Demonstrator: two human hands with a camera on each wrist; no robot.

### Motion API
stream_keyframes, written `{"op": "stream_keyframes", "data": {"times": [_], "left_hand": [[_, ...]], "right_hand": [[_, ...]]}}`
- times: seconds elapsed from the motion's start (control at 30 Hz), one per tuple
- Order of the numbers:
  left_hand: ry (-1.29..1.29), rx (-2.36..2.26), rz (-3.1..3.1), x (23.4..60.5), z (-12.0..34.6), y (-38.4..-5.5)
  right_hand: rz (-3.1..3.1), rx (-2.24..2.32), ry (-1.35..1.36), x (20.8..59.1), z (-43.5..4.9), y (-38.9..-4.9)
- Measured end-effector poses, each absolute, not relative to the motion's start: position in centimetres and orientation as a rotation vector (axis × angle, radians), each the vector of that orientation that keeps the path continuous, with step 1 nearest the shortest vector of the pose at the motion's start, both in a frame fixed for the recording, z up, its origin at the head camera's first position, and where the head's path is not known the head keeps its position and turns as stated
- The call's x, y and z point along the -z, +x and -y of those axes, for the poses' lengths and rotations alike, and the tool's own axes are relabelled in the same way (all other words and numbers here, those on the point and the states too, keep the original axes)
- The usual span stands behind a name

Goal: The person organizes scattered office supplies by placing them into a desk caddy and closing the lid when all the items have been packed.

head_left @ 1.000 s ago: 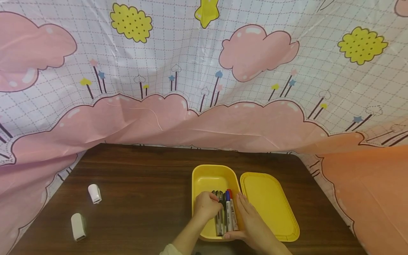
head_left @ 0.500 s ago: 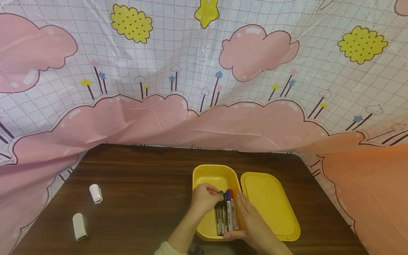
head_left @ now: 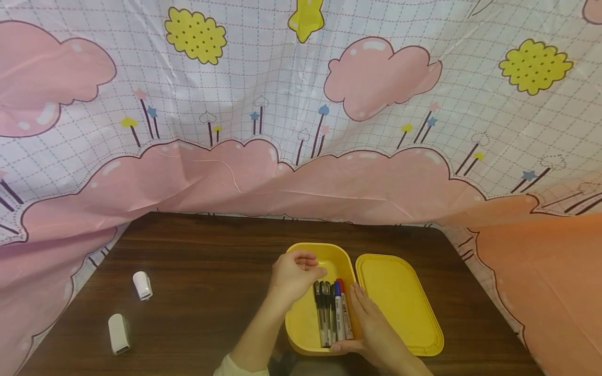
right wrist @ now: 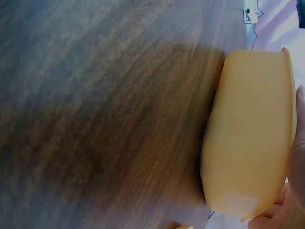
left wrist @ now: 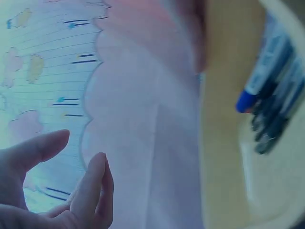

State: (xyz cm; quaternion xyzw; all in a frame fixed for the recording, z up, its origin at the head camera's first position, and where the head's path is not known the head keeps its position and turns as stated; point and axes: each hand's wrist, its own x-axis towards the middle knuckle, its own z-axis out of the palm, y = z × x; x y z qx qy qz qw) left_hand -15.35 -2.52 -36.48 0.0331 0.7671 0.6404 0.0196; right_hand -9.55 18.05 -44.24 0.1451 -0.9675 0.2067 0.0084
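Observation:
A yellow plastic box stands on the table with its top off. Inside lie several black-capped gel pens, side by side along the right part. Next to them are a blue-capped marker and a red-capped marker. My left hand hovers over the box's left rim, just beyond the pens' caps; its thumb and fingers are apart, with nothing between them in the left wrist view. My right hand holds the box at its near right corner, thumb at the near rim and fingers along the right wall.
A yellow lid lies flat right beside the box. Two small white oblong objects rest at the table's left. The dark wooden table ends at a patterned curtain behind and on both sides.
My left hand has let go of the pens and moved up and left, away from their caps. The right hand stays at the box corner.

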Motion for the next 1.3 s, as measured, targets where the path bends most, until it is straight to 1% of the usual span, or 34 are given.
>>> {"op": "stream_keyframes", "data": {"times": [0.3,0.6,0.8,1.07,1.3], "left_hand": [[0.174,-2.086,-2.408,33.6,4.5,-14.5],[0.174,-2.205,-2.354,31.3,6.4,-13.4],[0.146,-2.291,-2.328,30.4,8.1,-13.1],[0.038,-2.4,-2.33,29.6,11.2,-12.9],[-0.036,-2.449,-2.353,29.6,13.7,-12.1]], "right_hand": [[3.016,-0.668,0.453,44.2,-18.1,-9.5],[3.016,-0.644,0.475,44.2,-18.1,-9.6],[3.021,-0.637,0.476,44.4,-18.2,-9.6],[3.002,-0.672,0.468,44.6,-18.1,-9.6],[3.012,-0.724,0.438,44.5,-18.2,-9.5]]}}
